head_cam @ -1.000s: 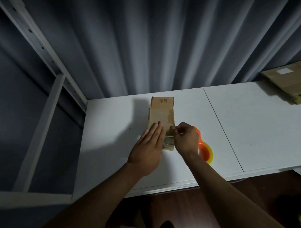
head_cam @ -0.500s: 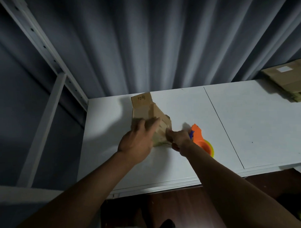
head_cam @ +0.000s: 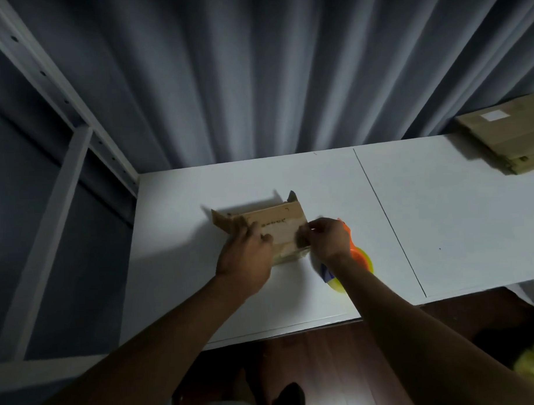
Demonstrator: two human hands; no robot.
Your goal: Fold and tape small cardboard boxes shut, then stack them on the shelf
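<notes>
Head view, both hands (head_cam: 287,250) gripping cardboard box (head_cam: 275,224)

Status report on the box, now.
Left hand gripping small cardboard box on white table. Right hand pinching its right end. Orange tape dispenser behind right wrist, nothing blocking.

White desk (head_cam: 441,202), two panels with a seam line running front to back. On it: small cardboard box (head_cam: 278,226) near centre-left, orange/yellow tape dispenser (head_cam: 360,256) just right of it, flat cardboard stack (head_cam: 508,136) at far right back edge.
</notes>
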